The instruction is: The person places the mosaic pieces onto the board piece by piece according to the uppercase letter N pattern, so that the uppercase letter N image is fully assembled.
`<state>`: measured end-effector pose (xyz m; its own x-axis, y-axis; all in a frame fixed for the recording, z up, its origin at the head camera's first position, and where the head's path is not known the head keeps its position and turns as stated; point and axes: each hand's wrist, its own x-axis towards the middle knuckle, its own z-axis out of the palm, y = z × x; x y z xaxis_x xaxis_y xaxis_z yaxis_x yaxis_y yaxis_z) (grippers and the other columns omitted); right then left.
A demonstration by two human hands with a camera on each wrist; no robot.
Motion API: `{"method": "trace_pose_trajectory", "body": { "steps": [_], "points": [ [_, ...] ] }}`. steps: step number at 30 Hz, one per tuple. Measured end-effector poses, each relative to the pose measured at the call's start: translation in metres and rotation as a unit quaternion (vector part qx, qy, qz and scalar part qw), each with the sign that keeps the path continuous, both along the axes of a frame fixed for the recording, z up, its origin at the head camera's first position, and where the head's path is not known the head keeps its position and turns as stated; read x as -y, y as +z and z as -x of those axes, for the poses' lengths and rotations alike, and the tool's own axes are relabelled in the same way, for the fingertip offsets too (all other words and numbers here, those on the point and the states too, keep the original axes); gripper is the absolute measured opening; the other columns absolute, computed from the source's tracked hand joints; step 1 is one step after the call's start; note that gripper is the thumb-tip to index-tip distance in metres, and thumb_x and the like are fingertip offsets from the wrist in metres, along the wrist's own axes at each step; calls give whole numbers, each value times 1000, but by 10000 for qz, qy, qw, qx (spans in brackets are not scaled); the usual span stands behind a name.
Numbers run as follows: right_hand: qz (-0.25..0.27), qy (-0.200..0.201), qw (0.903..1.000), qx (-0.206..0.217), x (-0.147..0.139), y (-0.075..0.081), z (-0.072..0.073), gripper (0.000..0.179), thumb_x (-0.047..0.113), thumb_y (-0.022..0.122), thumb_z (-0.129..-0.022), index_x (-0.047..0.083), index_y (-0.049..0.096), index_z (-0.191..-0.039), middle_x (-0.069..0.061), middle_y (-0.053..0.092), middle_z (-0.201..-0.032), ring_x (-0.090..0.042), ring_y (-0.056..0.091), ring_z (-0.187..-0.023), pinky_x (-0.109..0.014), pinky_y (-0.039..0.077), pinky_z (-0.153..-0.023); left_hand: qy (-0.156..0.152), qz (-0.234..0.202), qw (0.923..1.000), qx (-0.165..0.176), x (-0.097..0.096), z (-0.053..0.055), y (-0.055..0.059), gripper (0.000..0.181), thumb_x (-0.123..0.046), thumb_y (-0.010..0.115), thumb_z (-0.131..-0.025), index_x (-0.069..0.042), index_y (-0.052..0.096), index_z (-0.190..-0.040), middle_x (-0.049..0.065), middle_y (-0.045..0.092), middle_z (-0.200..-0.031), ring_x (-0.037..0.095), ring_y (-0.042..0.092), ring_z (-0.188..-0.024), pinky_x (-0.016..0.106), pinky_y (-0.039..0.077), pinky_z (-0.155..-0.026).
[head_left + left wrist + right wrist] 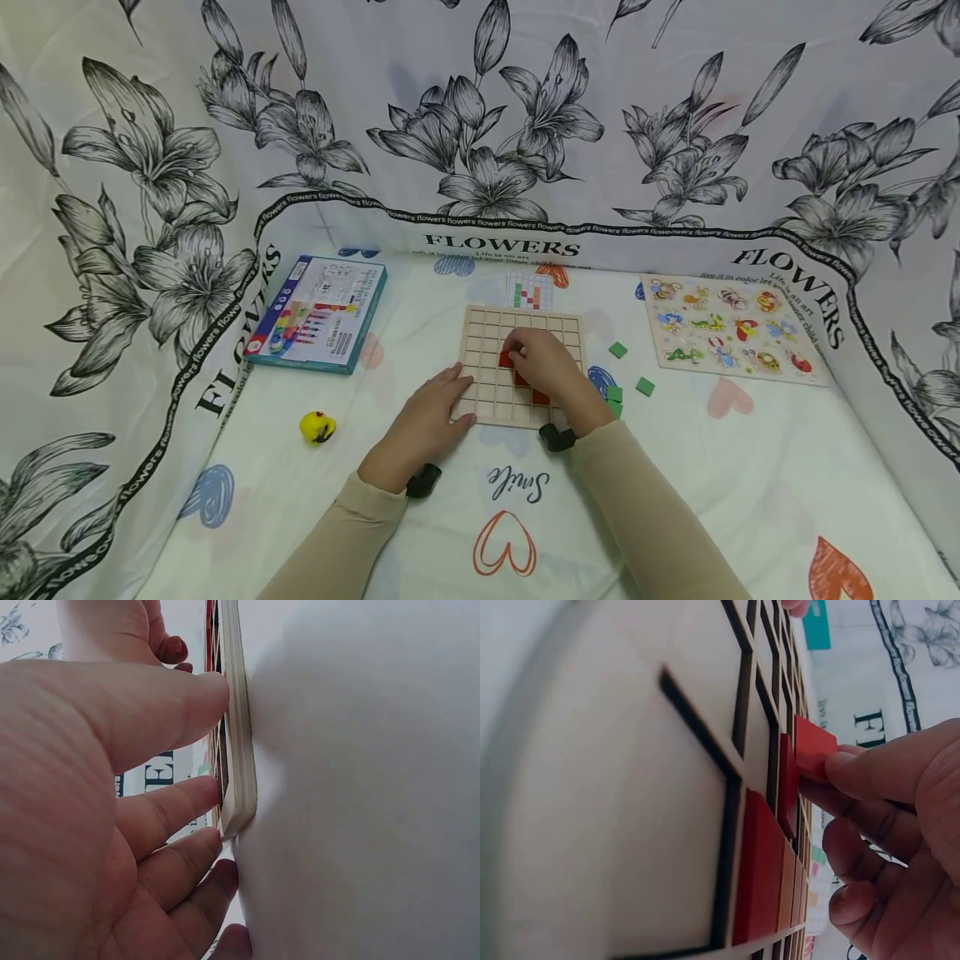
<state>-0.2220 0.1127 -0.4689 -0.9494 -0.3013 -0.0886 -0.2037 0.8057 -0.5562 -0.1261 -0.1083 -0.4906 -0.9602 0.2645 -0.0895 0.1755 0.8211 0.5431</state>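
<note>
A wooden grid board [487, 408] lies in the middle, with several red tiles [759, 870] in its cells. Between thumb and fingers, my right hand [551, 367] pinches a red square tile [815, 748], tilted above the grid in the right wrist view. My left hand [423, 421] rests at the board's left edge. Its thumb [172, 705] and straight fingers [169, 817] touch the edge and nearby grid in the left wrist view. Behind the board lies a small pattern card [530, 292] with coloured squares. Part of the board is hidden beneath my right hand.
Several green tiles [645, 387] lie right of the board. Farther right is an insect picture board [738, 329]. A flat teal-edged box [318, 312] and a yellow rubber duck [317, 427] are on the left. Flower-printed cloth [487, 125] rises behind.
</note>
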Motion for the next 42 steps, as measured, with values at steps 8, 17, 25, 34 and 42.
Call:
{"method": "trace_pose_trajectory", "body": {
  "steps": [8, 17, 25, 34, 42],
  "points": [
    [-30, -1, 10000, 12, 2, -1, -2, 11, 14, 70, -107, 17, 77, -114, -3, 77, -114, -23, 66, -101, -44, 60, -96, 25, 4, 10000, 3, 0, 1, 0, 66, -32, 77, -103, -14, 54, -162, 5, 37, -178, 30, 33, -166, 56, 32, -133],
    [-293, 145, 9993, -155, 3, -4, -1, 12, 13, 73, -105, 11, 81, -113, -7, 74, -122, -26, 68, -114, -46, 59, -108, -31, 2, 10000, -48, -1, 1, 0, 65, -31, 76, -103, -14, 54, -162, 6, 38, -178, 31, 34, -165, 56, 33, -133],
    [-396, 79, 9990, -216, 1, -4, -1, 14, 15, 72, -105, 11, 81, -115, -6, 73, -122, -26, 68, -118, -46, 58, -110, 1, 5, 10000, -69, -2, 0, 0, 64, -30, 77, -102, -14, 55, -161, 6, 38, -177, 31, 34, -165, 56, 33, -133],
    [117, -474, 9986, -195, -32, 8, -15, 18, 17, 69, -107, 10, 80, -120, -7, 72, -128, -29, 66, -116, -50, 58, -108, 70, 11, 10000, -12, -3, 0, 0, 67, -32, 78, -102, -14, 54, -162, 5, 36, -178, 30, 33, -166, 56, 33, -133],
    [205, -1037, 9937, -377, -111, 10, -36, 24, 15, 65, -109, 4, 76, -127, -17, 70, -128, -29, 59, -95, -43, 52, -82, 82, 35, 10000, 30, -2, 0, -2, 68, -33, 77, -102, -14, 53, -163, 5, 35, -179, 30, 31, -167, 56, 31, -134]
  ]
}}
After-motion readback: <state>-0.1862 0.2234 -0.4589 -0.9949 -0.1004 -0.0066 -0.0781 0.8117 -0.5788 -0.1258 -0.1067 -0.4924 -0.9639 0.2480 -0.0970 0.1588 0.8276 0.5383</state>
